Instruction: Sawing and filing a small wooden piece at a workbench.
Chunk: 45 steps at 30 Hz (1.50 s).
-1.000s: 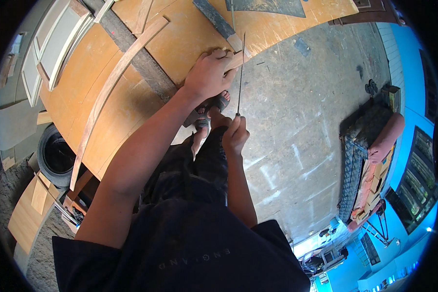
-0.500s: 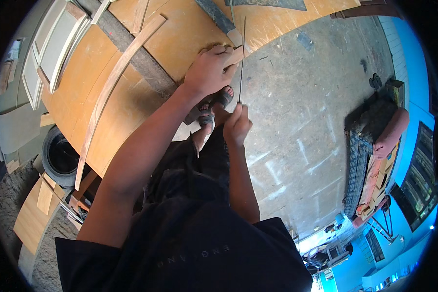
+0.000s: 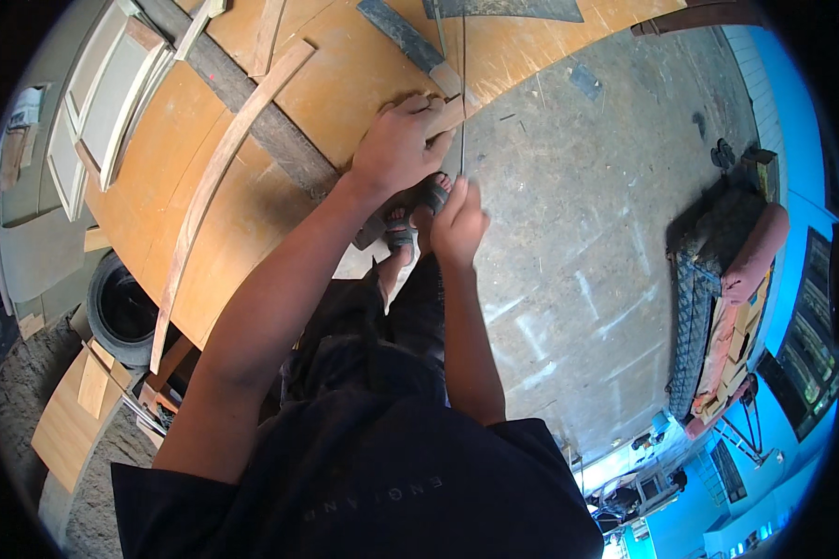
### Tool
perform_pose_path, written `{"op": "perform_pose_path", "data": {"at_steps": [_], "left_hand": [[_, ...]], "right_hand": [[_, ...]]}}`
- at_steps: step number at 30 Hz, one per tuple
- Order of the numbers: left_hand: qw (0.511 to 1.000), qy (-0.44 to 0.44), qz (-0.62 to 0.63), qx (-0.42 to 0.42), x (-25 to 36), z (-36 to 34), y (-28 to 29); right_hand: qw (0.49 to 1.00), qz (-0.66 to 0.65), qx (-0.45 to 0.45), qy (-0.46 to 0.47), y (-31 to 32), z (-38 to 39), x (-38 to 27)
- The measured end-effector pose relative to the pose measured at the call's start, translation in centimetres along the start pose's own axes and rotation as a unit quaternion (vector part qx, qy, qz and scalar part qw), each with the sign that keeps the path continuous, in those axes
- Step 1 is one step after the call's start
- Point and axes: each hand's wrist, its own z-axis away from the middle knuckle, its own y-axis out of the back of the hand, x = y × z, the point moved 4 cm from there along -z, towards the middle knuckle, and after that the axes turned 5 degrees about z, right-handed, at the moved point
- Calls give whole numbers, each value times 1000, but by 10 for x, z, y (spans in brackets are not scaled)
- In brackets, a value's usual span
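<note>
My left hand (image 3: 396,144) grips a small pale wooden piece (image 3: 449,114) at the edge of the orange plywood table (image 3: 326,74). My right hand (image 3: 459,224) is closed on a long thin blade tool (image 3: 463,140), its upper end crossing the wooden piece and table edge. Just beyond lie a dark narrow board (image 3: 401,35) with a pale end and a dark grey sheet (image 3: 513,9). A long curved wooden strip (image 3: 224,168) lies left of my hands, across a weathered grey plank (image 3: 289,140).
White wooden frames (image 3: 121,102) lie at the upper left. Below are a tire (image 3: 112,335) and plywood offcuts (image 3: 65,410). A concrete floor (image 3: 578,242) stretches right, with a cushioned sofa (image 3: 708,307) against a blue wall (image 3: 802,158). My sandaled feet (image 3: 401,233) show under the table edge.
My right hand has moved steadily upward toward the table edge, carrying the blade along. My left hand stays on the wooden piece. The view has shifted slightly.
</note>
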Motion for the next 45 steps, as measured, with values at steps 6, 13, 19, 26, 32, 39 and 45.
{"op": "perform_pose_path", "data": {"at_steps": [6, 13, 19, 26, 32, 39, 45], "left_hand": [[999, 20, -19, -30, -3, 3, 7], [998, 50, -1, -41, -11, 7, 2], [999, 29, -13, -42, -9, 2, 2], [998, 29, -22, -42, -3, 5, 1], [999, 20, -17, -38, 0, 3, -1], [999, 35, -25, -13, -3, 2, 6], [999, 49, 5, 11, 3, 3, 12]], "right_hand": [[997, 53, -50, -5, 7, 27, 7], [995, 34, -70, -58, -1, 10, 4], [998, 49, -37, -11, 4, 13, -1], [999, 34, -3, -30, 3, 17, 2], [997, 70, -16, -11, -2, 9, 10], [996, -4, 32, -81, 20, 12, -7], [989, -3, 132, -67, 21, -48, -4]]}}
